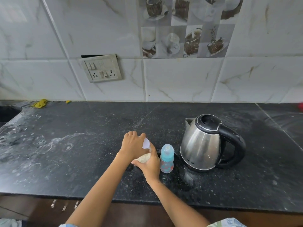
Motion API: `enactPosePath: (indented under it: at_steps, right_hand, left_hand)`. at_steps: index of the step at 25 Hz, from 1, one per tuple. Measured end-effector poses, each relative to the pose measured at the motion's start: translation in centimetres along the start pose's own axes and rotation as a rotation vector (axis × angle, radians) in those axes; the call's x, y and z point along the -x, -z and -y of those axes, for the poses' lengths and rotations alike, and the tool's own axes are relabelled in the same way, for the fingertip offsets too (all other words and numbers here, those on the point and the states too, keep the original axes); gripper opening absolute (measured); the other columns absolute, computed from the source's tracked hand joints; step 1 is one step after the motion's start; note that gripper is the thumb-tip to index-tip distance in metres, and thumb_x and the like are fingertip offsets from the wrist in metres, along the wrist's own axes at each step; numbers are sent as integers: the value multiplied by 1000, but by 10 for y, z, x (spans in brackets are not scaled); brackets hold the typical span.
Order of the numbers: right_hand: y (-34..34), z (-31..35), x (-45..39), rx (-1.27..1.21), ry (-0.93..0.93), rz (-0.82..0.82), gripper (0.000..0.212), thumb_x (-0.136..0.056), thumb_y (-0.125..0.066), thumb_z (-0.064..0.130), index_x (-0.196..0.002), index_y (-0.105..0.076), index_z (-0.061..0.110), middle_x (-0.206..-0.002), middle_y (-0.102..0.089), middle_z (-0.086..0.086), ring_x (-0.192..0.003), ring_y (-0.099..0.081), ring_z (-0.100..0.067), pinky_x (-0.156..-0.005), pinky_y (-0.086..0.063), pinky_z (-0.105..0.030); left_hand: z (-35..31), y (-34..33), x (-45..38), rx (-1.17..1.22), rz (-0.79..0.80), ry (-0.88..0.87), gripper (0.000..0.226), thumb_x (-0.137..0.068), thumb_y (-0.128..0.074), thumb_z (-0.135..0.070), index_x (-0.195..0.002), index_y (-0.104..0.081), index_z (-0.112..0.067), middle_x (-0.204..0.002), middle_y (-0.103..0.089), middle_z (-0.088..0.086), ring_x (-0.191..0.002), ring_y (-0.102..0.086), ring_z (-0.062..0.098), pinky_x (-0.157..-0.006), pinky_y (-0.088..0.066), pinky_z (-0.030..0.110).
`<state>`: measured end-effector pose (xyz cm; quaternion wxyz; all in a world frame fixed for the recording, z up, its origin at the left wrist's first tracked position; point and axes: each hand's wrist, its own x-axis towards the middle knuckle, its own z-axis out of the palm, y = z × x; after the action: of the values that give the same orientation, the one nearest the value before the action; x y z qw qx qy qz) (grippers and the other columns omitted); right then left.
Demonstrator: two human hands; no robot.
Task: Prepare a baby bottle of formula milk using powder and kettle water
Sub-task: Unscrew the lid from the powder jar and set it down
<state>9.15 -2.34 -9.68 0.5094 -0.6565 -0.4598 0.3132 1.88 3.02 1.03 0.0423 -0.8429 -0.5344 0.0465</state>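
A small clear powder jar holding pale powder stands on the black counter, mostly hidden by my hands. My right hand wraps around the jar's body. My left hand covers its top and grips the white lid, which is tilted up at one side. Just right of the jar stands the baby bottle, upright, with a blue collar and clear cap. A steel kettle with a black lid and handle sits further right, its spout pointing left.
A switch and socket plate is on the tiled wall behind. A yellow cloth scrap lies at the counter's back left beside a dark sink. Cabinet handles show below the front edge.
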Motion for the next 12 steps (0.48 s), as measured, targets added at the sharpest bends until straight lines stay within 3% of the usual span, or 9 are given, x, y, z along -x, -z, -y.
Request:
enactPosePath:
  at_steps: [5, 8, 10, 12]
  right_hand:
    - [-2, 2, 1, 39, 21, -18, 87, -52, -82, 43, -128, -50, 16, -120, -64, 5, -111, -59, -10, -97, -46, -29]
    - [-2, 1, 0, 35, 17, -9, 84, -55, -83, 37, -127, -50, 14, -120, -65, 2, -111, -59, -12, -98, -46, -30]
    - [-2, 0, 0, 26, 15, -4, 87, -54, -83, 38, -130, -49, 14, -121, -64, 1, -113, -59, -14, -99, -46, -31]
    - [-2, 0, -1, -5, 4, 25, 94, -50, -82, 43, -134, -46, 17, -125, -62, 3, -116, -58, -13, -100, -46, -34]
  left_hand:
    - [-16, -4, 10, 82, -78, 245, 58, -87, -41, -67, -121, -47, -20, -102, -52, 11, -84, -41, 24, -75, -37, 32]
    - [-22, 1, 12, 103, -81, 321, 59, -86, -42, -67, -116, -51, -17, -101, -52, 11, -79, -38, 23, -70, -37, 30]
    - [-22, 4, 10, 122, -31, 328, 64, -86, -41, -69, -125, -48, -18, -109, -52, 14, -87, -45, 25, -73, -40, 32]
    - [-15, 6, 6, 240, 114, 222, 71, -86, -46, -66, -144, -32, -26, -131, -43, 17, -115, -44, 33, -88, -43, 40]
